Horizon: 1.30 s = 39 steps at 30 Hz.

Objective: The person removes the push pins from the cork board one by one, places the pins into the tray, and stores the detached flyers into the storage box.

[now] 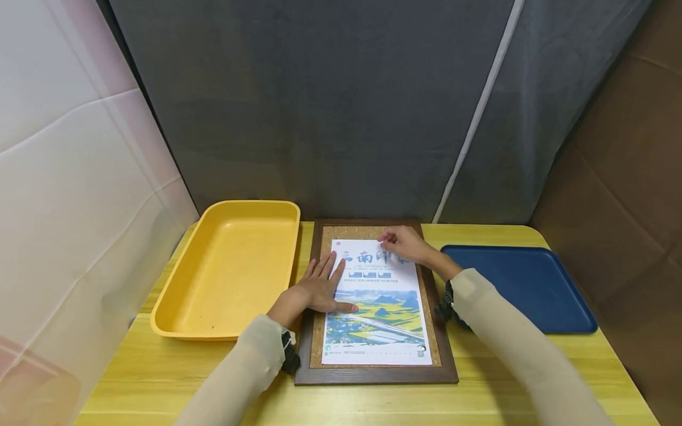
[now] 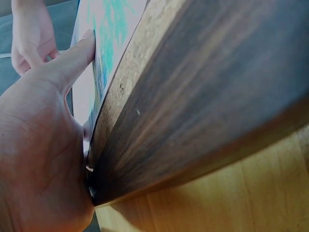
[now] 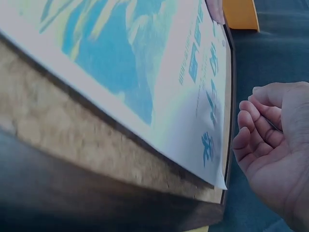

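Nearest my lens are two beige sleeves [image 1: 524, 349], reaching in over the counter [image 1: 383, 408] from either side. Between them I have the printed sheet [image 1: 373, 322] lying on a framed corkboard [image 1: 351, 232], with a yellow tray [image 1: 229, 266] off to the left and a blue tray [image 1: 517, 287] to the right. The left hand [image 1: 319, 290] is spread wide across the sheet's left side, thumb reaching inward over the print. The right hand [image 1: 407, 244] is drawn in narrow at the top edge, fingers curled and thumb close against them; I can't tell from here whether anything small is pinched inside. My right wrist feed shows the sheet's top right corner turned up slightly, so I judge that corner the weak point: a brush of the knuckles or sleeve could fold it. If the left hand eases off too early, I'd expect the paper to skew on the cork. Pushing too hard with that palm could drag it sideways or crease it, and a fingertip catching the top edge could tear it.
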### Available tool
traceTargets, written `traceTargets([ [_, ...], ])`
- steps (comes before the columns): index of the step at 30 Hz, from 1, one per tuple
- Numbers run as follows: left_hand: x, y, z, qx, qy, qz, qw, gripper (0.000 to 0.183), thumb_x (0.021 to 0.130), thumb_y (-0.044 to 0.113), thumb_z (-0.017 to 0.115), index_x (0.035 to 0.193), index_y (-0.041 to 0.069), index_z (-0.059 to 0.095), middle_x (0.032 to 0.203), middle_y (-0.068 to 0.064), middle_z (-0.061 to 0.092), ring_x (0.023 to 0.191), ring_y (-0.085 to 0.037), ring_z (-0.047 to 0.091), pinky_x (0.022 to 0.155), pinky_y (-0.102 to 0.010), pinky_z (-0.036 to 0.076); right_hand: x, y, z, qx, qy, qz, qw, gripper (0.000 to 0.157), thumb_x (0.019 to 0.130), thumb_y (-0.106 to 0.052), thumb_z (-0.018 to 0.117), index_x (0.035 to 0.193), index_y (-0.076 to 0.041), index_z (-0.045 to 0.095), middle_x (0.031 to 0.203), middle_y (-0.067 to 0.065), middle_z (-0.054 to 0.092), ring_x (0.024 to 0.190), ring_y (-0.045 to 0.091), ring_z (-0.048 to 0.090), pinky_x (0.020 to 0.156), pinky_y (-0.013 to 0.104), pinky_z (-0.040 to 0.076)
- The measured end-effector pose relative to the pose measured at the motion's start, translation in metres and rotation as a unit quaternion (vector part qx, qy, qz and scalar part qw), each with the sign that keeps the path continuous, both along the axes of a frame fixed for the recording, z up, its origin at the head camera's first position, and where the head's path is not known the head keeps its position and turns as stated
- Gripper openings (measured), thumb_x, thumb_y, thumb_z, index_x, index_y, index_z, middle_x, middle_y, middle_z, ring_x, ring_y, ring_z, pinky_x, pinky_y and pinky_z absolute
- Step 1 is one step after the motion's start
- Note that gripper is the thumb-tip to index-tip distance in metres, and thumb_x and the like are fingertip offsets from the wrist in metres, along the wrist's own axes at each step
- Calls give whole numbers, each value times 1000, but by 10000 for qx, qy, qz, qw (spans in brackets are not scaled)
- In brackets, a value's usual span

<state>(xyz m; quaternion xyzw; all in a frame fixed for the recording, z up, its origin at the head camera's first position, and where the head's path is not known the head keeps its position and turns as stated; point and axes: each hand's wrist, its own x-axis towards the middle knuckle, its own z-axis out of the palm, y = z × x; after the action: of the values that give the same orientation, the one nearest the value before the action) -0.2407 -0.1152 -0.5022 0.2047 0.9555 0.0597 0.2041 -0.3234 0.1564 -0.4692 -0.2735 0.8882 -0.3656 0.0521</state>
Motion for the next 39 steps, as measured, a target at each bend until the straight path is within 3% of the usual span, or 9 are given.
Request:
traceTargets([
  [12,-1,0,-2,-105,23,-36,9999,130,83,90,55,171,16,-7,175,-11,-22,163,-31,-18,129,-56,-11,2,-22,-2,-121,-246,-25,9996,18,102,-3,67,115,8,72,99,14,72,86,19,62,78,28,52],
  [24,-2,0,-1,-185,-28,-48,9998,130,84,89,55,170,16,-9,174,-11,-24,162,-32,-20,129,-56,-12,-7,-44,-12,-131,-310,-83,9994,17,101,-4,67,114,6,74,98,13,72,87,19,63,80,28,53],
  [39,2,-1,2,2,-13,-31,10000,129,84,88,57,171,15,-7,175,-12,-22,162,-32,-19,129,-56,-12,-5,-71,-15,-153,158,-77,9997,16,100,-2,68,110,8,74,95,15,73,85,20,66,79,28,54],
])
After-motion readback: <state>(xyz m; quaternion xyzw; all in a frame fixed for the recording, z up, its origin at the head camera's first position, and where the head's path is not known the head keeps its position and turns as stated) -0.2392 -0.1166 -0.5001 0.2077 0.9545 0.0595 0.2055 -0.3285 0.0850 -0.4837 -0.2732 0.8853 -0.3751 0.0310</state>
